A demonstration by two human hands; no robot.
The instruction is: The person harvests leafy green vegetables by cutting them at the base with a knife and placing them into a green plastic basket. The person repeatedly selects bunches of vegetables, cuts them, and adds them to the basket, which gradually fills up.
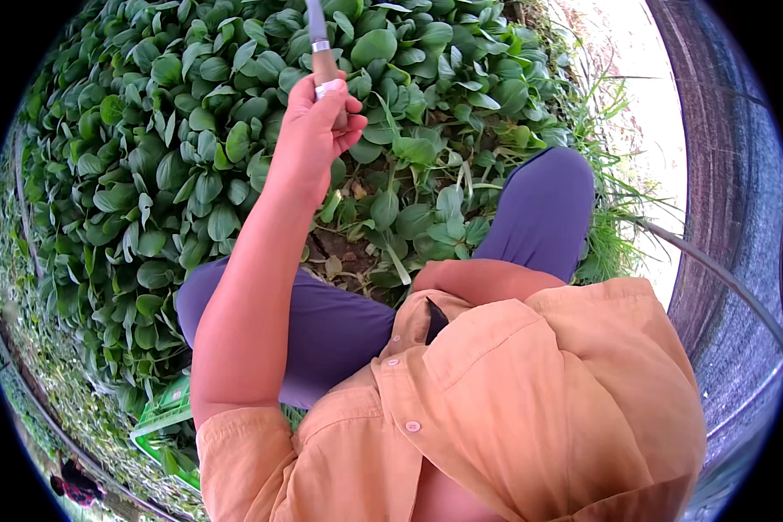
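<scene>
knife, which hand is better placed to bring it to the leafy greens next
Probably the left hand: it grips the knife, reaching out over the leafy greens. The right forearm lies folded close in, its hand not clearly visible.

Brown-handled knife, green leaves, purple trousers

Short-sleeved orange shirt — pale buttons, chest pocket — purple trousers
</scene>
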